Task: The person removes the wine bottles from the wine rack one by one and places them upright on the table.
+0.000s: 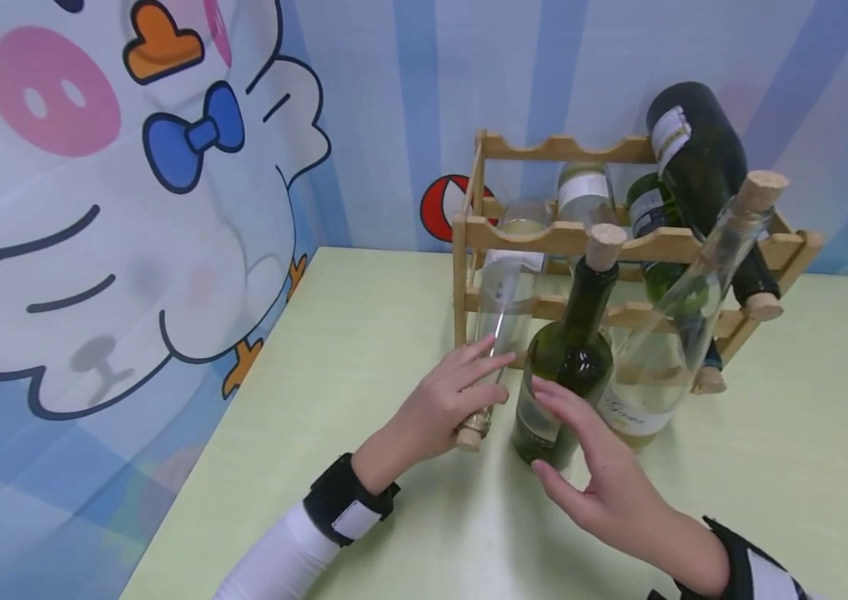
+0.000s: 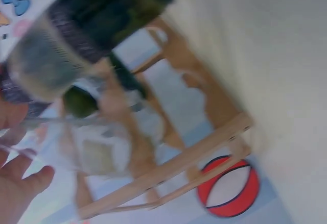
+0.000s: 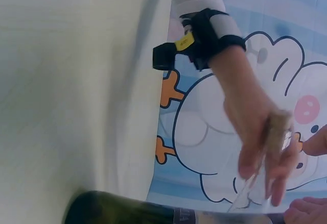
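Note:
My left hand (image 1: 444, 400) is at the neck of a clear glass bottle (image 1: 502, 300), its fingers across the neck with the cork sticking out below. That bottle slants down toward me from the left end of a wooden wine rack (image 1: 569, 237). In the right wrist view the neck sits between thumb and fingers of this left hand (image 3: 260, 142). A corked green bottle (image 1: 569, 358) stands upright on the table before the rack. Close beside it is my right hand (image 1: 611, 492), thumb and fingers spread apart. A tall clear bottle (image 1: 667, 358) with a cork stands right behind it.
A dark bottle (image 1: 701, 158) lies neck-down across the rack's upper right. Lower in the rack are a green bottle (image 1: 652, 208) and a clear one with a white label (image 1: 584, 192). The pale table (image 1: 363, 308) meets a printed cartoon backdrop (image 1: 363, 125).

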Available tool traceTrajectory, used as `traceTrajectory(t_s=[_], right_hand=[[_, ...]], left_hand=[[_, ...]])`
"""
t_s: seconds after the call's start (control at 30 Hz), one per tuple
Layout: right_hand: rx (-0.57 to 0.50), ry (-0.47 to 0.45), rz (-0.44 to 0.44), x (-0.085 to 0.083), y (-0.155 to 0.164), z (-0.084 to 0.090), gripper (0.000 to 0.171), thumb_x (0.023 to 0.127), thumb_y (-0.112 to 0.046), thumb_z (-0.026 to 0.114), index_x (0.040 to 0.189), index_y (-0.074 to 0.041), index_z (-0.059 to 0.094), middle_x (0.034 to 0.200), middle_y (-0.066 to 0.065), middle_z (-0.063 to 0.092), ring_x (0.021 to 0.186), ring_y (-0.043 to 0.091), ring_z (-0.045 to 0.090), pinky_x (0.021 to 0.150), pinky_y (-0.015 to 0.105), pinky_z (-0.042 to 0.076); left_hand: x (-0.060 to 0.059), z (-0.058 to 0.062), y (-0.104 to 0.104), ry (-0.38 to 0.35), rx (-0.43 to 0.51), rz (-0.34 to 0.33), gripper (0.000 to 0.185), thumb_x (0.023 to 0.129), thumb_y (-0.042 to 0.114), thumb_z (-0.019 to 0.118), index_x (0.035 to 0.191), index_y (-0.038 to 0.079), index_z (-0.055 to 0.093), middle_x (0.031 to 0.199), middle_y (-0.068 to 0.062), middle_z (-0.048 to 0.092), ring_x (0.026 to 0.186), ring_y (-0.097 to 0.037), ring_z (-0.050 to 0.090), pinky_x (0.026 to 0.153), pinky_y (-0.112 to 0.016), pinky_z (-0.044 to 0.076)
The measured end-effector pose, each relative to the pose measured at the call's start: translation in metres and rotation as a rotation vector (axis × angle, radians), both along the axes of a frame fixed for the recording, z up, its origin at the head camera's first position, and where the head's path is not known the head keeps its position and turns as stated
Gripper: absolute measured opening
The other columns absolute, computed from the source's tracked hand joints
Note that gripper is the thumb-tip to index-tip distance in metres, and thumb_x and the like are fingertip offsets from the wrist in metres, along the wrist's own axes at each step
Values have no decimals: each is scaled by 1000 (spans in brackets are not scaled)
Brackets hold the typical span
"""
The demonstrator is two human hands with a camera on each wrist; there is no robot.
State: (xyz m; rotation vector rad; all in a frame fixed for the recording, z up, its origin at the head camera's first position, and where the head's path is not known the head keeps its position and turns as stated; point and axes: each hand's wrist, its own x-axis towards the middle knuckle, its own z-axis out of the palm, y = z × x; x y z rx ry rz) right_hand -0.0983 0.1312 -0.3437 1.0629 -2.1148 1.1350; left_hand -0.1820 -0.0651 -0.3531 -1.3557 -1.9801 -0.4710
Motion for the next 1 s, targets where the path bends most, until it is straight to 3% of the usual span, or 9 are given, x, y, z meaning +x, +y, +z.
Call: traceTrajectory(t_s=[0.13, 0.27, 0.43, 0.6, 0.67, 0.83, 0.93, 1.0], right_hand=[[76, -16, -17, -2, -7, -3, 58, 89, -34, 43, 128, 8, 33, 141, 22, 25, 133, 16, 24, 104, 13, 22], [85, 11, -19, -7, -14, -9, 61, 89, -34, 43, 129, 11, 28, 143, 27, 13, 136, 21, 16, 105, 14, 19], [28, 128, -36, -20, -28, -19, 61, 89, -30, 45, 128, 13, 26, 140, 33, 11, 135, 29, 14, 107, 18, 19], [-34, 293, -139, -42, -42, -30, 63, 89, -29, 49, 135, 1, 18, 142, 29, 12, 134, 35, 16, 108, 29, 22], [-62, 332, -184, -49, -47, -32, 65, 88, -29, 50, 136, -3, 17, 142, 28, 14, 133, 36, 17, 108, 32, 22], [-50, 307, -211, -53, -64, -31, 63, 86, -36, 50, 127, 7, 28, 133, 29, 33, 127, 34, 32, 107, 30, 25], [-9, 227, -186, -52, -76, -29, 69, 83, -42, 55, 125, 8, 32, 127, 25, 42, 118, 31, 43, 101, 32, 35], [-28, 116, -137, -53, -84, -24, 75, 76, -38, 66, 127, 6, 32, 125, 20, 44, 113, 29, 46, 96, 35, 40]], left_hand=[[23, 15, -12, -45, -26, -71, 12, 78, 0, 63, 84, 10, 60, 112, -9, 61, 117, -32, 47, 93, -39, 42], [46, 37, -21, -121, -42, -137, 13, 78, -3, 62, 80, 10, 60, 107, -6, 63, 116, -29, 49, 95, -38, 41], [72, 69, -35, -216, -65, -168, 8, 80, 2, 61, 80, 10, 60, 105, -3, 64, 116, -26, 50, 93, -41, 42], [91, 95, -49, -257, -78, -213, 4, 84, 7, 58, 83, 10, 60, 105, -4, 64, 115, -25, 51, 90, -41, 43], [96, 103, -54, -274, -89, -243, 3, 84, 7, 58, 84, 10, 60, 105, -3, 64, 115, -24, 51, 91, -36, 43], [102, 116, -63, -333, -76, -311, 16, 83, 11, 61, 98, 7, 58, 106, -4, 63, 112, -20, 54, 92, -27, 43], [96, 122, -64, -346, -2, -281, 28, 81, 9, 62, 107, 3, 52, 106, -6, 62, 106, -17, 57, 90, -26, 44], [86, 127, -63, -350, 69, -235, 35, 79, 5, 63, 110, 0, 48, 105, -8, 61, 102, -16, 58, 89, -26, 45]])
